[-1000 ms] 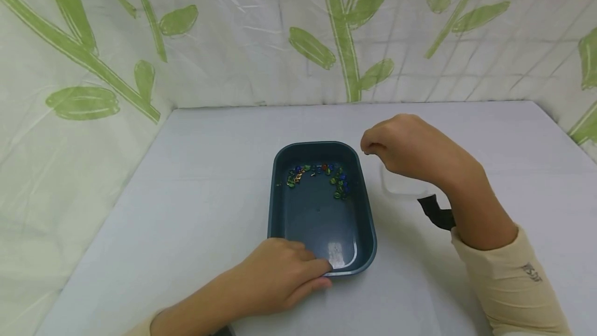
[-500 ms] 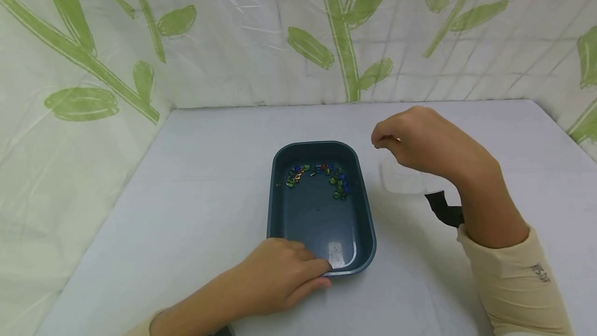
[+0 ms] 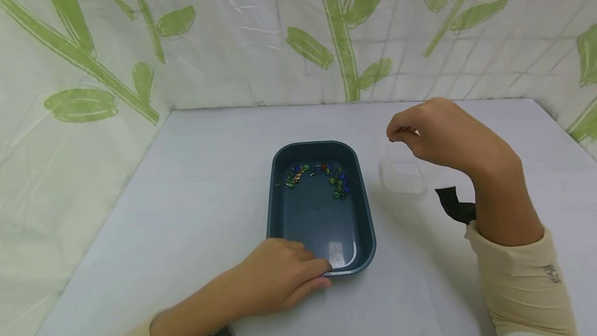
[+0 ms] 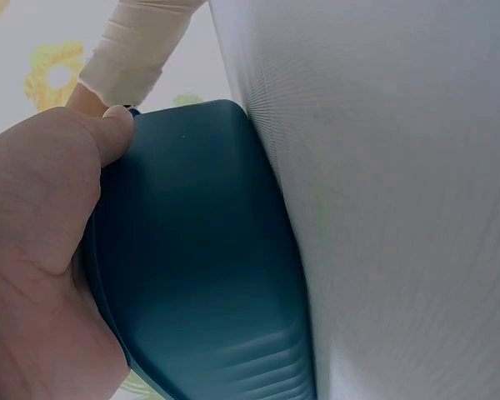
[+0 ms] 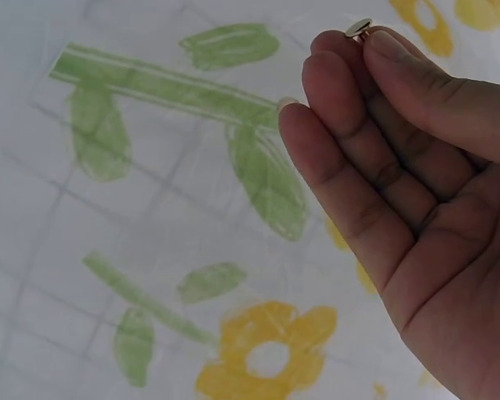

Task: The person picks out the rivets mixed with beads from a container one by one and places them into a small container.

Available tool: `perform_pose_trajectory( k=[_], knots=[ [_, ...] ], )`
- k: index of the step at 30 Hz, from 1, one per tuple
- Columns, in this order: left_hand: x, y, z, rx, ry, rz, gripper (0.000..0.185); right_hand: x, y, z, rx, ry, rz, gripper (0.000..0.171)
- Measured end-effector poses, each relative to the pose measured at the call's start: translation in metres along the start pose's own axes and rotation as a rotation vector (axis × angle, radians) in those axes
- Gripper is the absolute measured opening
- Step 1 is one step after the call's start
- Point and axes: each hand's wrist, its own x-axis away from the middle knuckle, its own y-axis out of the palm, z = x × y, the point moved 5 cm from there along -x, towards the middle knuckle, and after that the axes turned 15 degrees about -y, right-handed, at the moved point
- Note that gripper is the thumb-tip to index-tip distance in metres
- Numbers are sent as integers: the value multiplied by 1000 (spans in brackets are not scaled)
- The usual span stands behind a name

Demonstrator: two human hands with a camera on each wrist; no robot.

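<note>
A dark blue rectangular tray (image 3: 312,222) stands on the table, with glass marbles (image 3: 339,183) and small gold pieces (image 3: 297,176) along its far part. My left hand (image 3: 280,276) grips the tray's near rim, thumb outside and fingers over the edge. In the left wrist view the thumb lies against the tray's outer wall (image 4: 192,225). Raised to the right of the tray, my right hand (image 3: 438,134) pinches a small gold thumbtack (image 5: 360,29) between thumb and fingertips. Below that hand is a clear plastic container (image 3: 403,178); its contents, if any, cannot be made out.
White cloth covers the table (image 3: 200,196). A sheet (image 3: 242,40) printed with green leaves and yellow flowers hangs behind and at the sides. A black strap (image 3: 454,206) sticks out at the right wrist.
My right hand has moved right, up and away from the tray, uncovering more of the clear container. The left hand and the tray have stayed put.
</note>
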Motion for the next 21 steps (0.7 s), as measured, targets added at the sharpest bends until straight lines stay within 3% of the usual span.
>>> perform_pose_trajectory(
  k=[21],
  knots=[
    [0,0,0,3,14,9,26,19,-16,16,72,97,-18,29]
  ],
)
